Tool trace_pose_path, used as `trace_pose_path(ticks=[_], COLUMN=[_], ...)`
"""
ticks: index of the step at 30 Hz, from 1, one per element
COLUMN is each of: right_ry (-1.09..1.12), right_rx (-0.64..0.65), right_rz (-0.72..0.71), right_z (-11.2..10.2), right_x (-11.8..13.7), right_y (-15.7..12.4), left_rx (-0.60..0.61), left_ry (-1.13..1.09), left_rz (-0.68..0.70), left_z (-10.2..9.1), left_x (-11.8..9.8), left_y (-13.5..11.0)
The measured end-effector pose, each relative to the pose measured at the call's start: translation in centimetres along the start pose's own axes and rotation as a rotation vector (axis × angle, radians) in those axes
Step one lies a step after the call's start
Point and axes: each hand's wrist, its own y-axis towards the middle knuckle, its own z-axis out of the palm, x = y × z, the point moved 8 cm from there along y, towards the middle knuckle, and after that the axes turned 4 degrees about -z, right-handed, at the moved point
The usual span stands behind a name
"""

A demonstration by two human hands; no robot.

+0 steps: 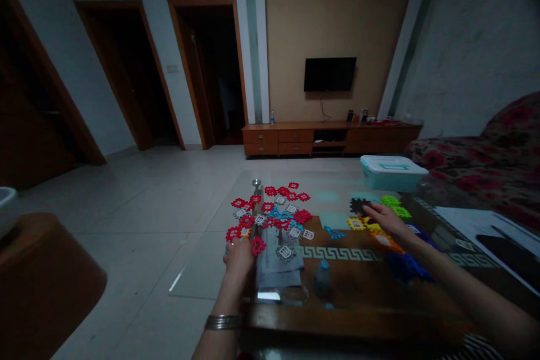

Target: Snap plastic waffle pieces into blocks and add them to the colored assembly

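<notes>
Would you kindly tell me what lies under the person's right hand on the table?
Below the right hand are a black plastic piece, yellow plastic pieces and an orange plastic piece. The hand covers whatever lies directly beneath it, so that part cannot be seen.

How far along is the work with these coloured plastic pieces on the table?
Done: a cluster of red, white and blue interlocking plastic pieces stands at a metal-topped post. In hand: the left hand holds a red plastic piece; the right hand reaches a black plastic piece. Left: green plastic pieces, yellow and orange plastic pieces and dark blue plastic pieces lie apart.
</notes>
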Motion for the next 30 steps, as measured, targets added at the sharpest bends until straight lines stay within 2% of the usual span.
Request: trace_pose_path(ticks=[2, 4, 5, 7, 10, 12, 17, 22, 28, 30], right_ry=[-0.133, -0.268, -0.324, -0.419, -0.568, -0.649, -0.709, -0.688, -0.649, -0.626], right_rx=[-0.121, -0.249, -0.292, -0.306, -0.23, -0.183, -0.085, -0.059, -0.03, -0.007], right_rz=[0.034, 0.031, 0.017, -0.025, -0.101, -0.15, -0.243, -0.223, -0.143, -0.123], right_z=[-5.7, -10.5, -12.3, -14.4, -15.0, -14.7, -14.0, -13.6, -13.4, -13.5], right_x=[-3.3, -5.4, -6.0, -6.6, -6.9, -7.1, -8.2, -9.3, -10.4, -10.6], right_y=[-3.3, -6.6, -8.1, -10.6, -12.5, -12.9, -13.1, -13.9, -14.6, -14.7], left_rx=[-0.046, -0.082, -0.105, -0.16, -0.324, -0.351, -0.295, -0.14, -0.082, -0.106], left_ry=[0.024, 0.049, 0.065, 0.104, 0.252, 0.331, 0.266, 0.121, 0.004, -0.076], left_rz=[0.013, 0.035, 0.05, 0.08, 0.114, 0.147, 0.183, 0.177, 0.092, 0.08], left_z=[-0.2, -0.2, -0.1, 0.1, 0.2, 0.8, 1.7, 2.6, 2.0, 1.5], left_x=[-0.3, -0.8, -1.1, -1.7, -2.3, -2.5, -1.5, -0.5, 0.1, 0.2], left_y=[0.0, -0.1, -0.1, -0.2, 0.0, 0.6, 2.9, 5.3, 5.6, 5.5])
